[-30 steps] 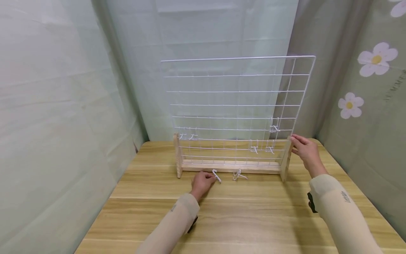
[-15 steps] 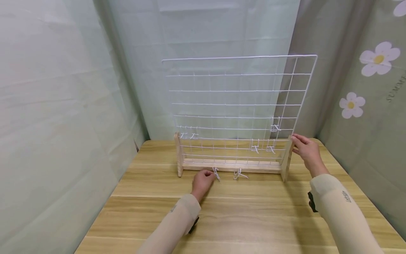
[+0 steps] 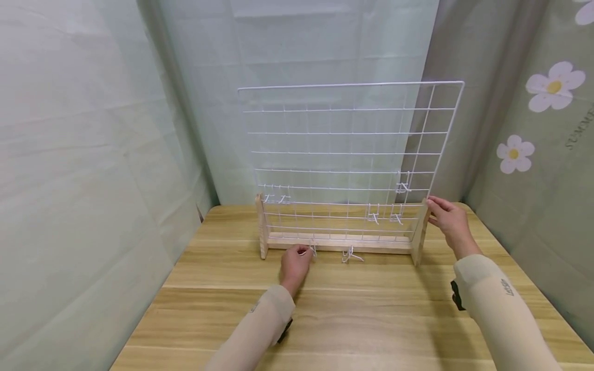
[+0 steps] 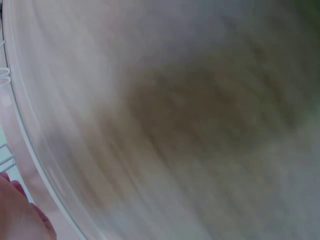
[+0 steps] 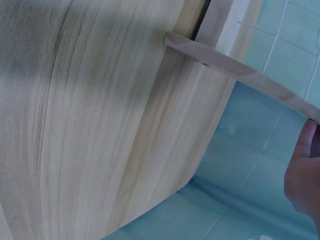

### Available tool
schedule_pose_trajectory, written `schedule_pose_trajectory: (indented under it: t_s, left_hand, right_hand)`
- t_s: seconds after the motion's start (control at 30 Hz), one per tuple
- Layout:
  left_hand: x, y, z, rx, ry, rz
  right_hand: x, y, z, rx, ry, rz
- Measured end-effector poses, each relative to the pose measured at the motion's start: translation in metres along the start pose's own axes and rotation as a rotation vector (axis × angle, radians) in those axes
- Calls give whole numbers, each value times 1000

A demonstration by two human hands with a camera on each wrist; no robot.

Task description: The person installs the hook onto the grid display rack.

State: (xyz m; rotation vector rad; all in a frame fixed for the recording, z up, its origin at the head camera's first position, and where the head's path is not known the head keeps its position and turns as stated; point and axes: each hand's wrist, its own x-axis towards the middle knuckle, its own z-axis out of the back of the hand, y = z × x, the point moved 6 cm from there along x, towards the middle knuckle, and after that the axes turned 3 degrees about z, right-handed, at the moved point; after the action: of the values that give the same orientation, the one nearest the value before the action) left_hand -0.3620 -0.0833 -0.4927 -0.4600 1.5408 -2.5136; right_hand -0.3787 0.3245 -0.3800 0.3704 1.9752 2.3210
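Note:
My left hand (image 3: 295, 265) pinches a white wire hook (image 3: 313, 249) just in front of the wooden base bar (image 3: 339, 242). In the left wrist view that hand (image 4: 22, 215) shows only at the lower left edge, with white wire (image 4: 7, 156) at its fingertips. My right hand (image 3: 449, 222) grips the top of the right wooden side post (image 3: 419, 234), as the right wrist view also shows at its right edge. A white wire grid panel (image 3: 348, 133) stands in the wooden stand. To the right of my left hand, another white wire hook (image 3: 351, 254) lies on the table.
Several white hooks hang on the grid: a pair at the lower left, including this hook (image 3: 283, 199), and others at the right, such as the upper one (image 3: 402, 186). The wooden table (image 3: 352, 314) is bordered by pale cloth curtains (image 3: 120, 154).
My left hand has lifted slightly toward the base bar and turned the pinched hook more upright. The right hand keeps its grip on the side post.

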Motion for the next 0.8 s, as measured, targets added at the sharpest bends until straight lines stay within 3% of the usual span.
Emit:
schedule_pose_trajectory:
  t_s: [0.2,0.47,0.6,0.8]
  left_hand:
    - [1,-10,5,10,-118,-79]
    - [4,-23,14,70,-347,-212]
    - [6,-32,20,74,-433,-207]
    - [11,-43,21,81,-489,-139]
  right_hand:
    - [0,0,-1,-27,-4,-10]
    - [-1,1,-1,31,-4,-1]
    - [-1,1,-1,12,-5,-1]
    - [0,0,-1,-46,-1,-5]
